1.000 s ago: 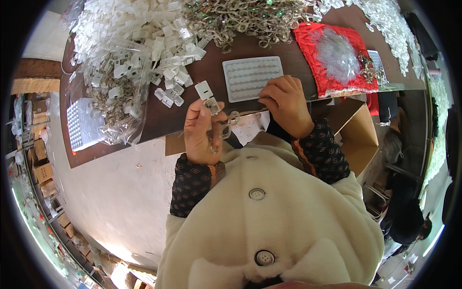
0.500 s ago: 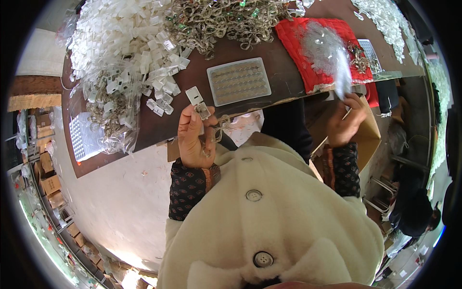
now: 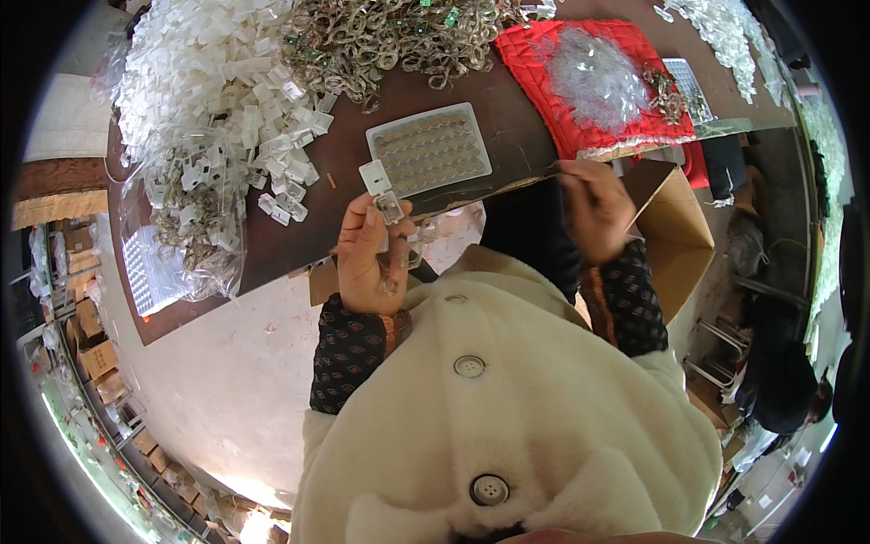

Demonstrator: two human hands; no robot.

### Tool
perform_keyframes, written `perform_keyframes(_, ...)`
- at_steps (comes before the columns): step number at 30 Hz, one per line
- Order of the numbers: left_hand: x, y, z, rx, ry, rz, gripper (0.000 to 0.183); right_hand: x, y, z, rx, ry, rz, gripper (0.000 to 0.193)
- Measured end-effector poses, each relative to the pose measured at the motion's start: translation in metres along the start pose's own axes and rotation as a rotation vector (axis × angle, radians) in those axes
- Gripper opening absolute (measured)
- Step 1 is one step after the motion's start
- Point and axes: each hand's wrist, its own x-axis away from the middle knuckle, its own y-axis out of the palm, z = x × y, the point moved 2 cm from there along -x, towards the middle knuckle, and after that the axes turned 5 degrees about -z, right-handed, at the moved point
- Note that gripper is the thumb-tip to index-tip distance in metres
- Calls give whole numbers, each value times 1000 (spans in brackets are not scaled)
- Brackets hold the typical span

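My left hand (image 3: 364, 258) is closed on a small white plastic case (image 3: 387, 208), its lid tipped up and its inside facing up. A translucent loop of cord (image 3: 413, 257) hangs by the same fingers. To the right, level with the table's front edge, my right hand (image 3: 600, 210) has its fingers drawn together; it is partly blurred, and what they pinch cannot be made out. Just beyond the left hand lies a pale tray (image 3: 476, 179) with rows of round flat discs. A red cloth (image 3: 535, 91) beyond the right hand bears a heap of clear plastic film (image 3: 598, 82).
White plastic cases (image 3: 208, 63) are heaped at the far left. Tangled translucent cord loops (image 3: 399, 45) lie at the back. A filled clear bag (image 3: 195, 208) is on the table's left side. Below the table, an open cardboard box (image 3: 675, 227) stands at right; a person (image 3: 779, 381) is farther right.
My right hand has come left and away from the red cloth. The blurred clear streak above it no longer shows. My left hand keeps the case in nearly the same place.
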Motion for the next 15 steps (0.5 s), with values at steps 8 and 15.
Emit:
perform_keyframes(8,-1,5,-3,40,-21,-56,25,-58,63,-58,-51,-171,-223,15)
perform_keyframes(15,-7,6,-6,45,-26,-43,21,-58,65,-56,73,-203,-336,16)
